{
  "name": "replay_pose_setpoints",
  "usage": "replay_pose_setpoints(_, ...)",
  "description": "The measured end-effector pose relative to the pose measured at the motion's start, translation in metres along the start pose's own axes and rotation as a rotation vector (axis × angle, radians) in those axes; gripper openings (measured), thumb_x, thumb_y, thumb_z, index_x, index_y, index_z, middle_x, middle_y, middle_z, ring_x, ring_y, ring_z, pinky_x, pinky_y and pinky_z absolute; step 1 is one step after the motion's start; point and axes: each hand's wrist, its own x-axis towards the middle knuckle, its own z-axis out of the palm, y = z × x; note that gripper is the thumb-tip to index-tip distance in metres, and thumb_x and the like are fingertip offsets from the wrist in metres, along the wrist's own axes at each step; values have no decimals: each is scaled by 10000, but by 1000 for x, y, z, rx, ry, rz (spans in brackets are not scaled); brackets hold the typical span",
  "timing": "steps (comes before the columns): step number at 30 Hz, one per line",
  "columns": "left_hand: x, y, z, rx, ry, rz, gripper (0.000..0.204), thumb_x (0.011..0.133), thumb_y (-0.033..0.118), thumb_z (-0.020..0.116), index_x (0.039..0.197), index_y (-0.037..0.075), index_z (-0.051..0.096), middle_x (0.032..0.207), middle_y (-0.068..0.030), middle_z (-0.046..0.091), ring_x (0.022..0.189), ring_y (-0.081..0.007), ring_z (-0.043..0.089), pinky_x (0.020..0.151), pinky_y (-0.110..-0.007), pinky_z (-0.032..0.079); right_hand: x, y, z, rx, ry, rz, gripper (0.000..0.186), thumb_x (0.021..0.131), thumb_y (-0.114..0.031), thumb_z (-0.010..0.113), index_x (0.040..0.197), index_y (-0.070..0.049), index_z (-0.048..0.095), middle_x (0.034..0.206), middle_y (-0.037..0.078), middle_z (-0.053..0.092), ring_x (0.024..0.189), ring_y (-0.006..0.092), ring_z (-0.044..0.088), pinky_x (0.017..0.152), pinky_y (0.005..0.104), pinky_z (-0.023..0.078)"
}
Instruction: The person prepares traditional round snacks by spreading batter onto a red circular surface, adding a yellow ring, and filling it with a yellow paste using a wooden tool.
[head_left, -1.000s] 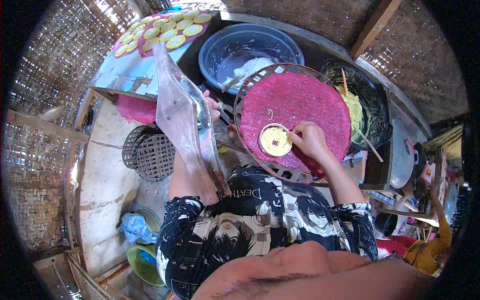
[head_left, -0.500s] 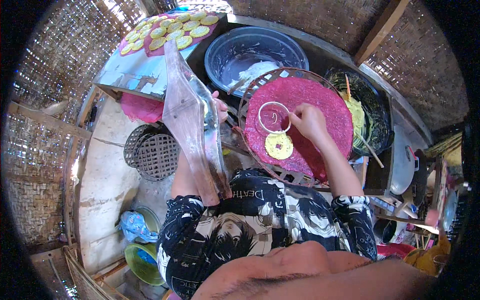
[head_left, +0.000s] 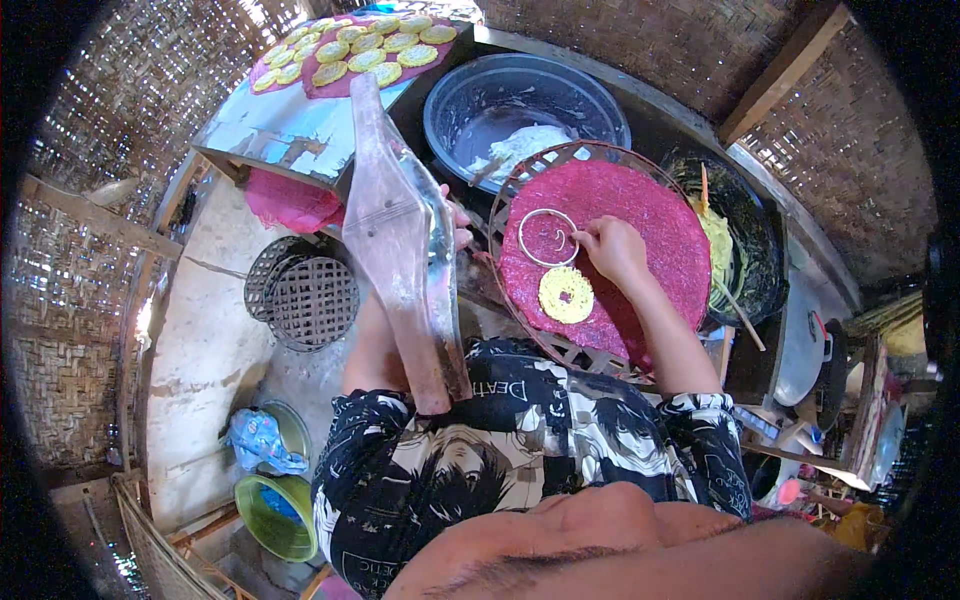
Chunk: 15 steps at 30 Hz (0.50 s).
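Note:
My right hand [head_left: 615, 247] pinches the edge of a thin pale ring [head_left: 522, 222], which lies on or just over the deep pink cloth [head_left: 650, 230]. Close below the ring, a flat yellow round [head_left: 566, 294] with a small hole in its middle rests on the cloth. The cloth covers a round woven tray [head_left: 497, 230]. My left hand [head_left: 458, 220] is closed round the far side of a wooden, diamond-shaped tool [head_left: 392, 225] with long handles and a shiny face; the tool hides most of its fingers. Inside the ring, a small curled pale bit shows.
Many yellow rounds [head_left: 367, 60] lie on pink cloth atop a blue-white table [head_left: 275, 125]. Behind the tray stands a dark basin [head_left: 440, 130] with white paste. A black pan [head_left: 765, 240] holds yellow dough and a stick. Left below are a plastic basket [head_left: 310, 300] and a green tub [head_left: 262, 520].
The whole view has shifted slightly, so the tray and the tool appear a little further right. Both hands keep their holds; the ring sits slightly further left on the cloth.

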Motion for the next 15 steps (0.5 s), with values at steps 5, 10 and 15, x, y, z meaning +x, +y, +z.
replay_pose_setpoints(5, -15, 24, 51, 722, 186, 171, 403, 714, 228, 623, 1041, 23, 507, 894, -102, 585, 804, -218, 574, 879, -373, 391, -25, -21, -25, 505, 59, -270, 450, 807, -439, 475, 904, -15, 590, 816, 118, 598, 729, 251, 583, 651, 379, 463)
replay_pose_setpoints(10, 32, 2, 86, 1544, -21, 854, 465, 587, 194, 615, 997, -7, 532, 861, -179, 591, 872, -323, 558, 960, -443, 280, -59, -36, -35, 1375, -619, 68, 657, 824, -588, 301, 1027, 17, 457, 738, 94, 556, 553, 141, 504, 496, 245, 426)
replay_pose_setpoints(15, 86, 38, 92, -309, -400, 9, 478, 751, 337, 499, 1063, -25, 494, 1024, -187, 559, 1033, -307, 503, 949, -433, 318, -51, 1, -56, 1509, -694, 204, 680, 788, -632, 323, 979, 7, 456, 693, 121, 535, 541, 187, 535, 470, 280, 447)
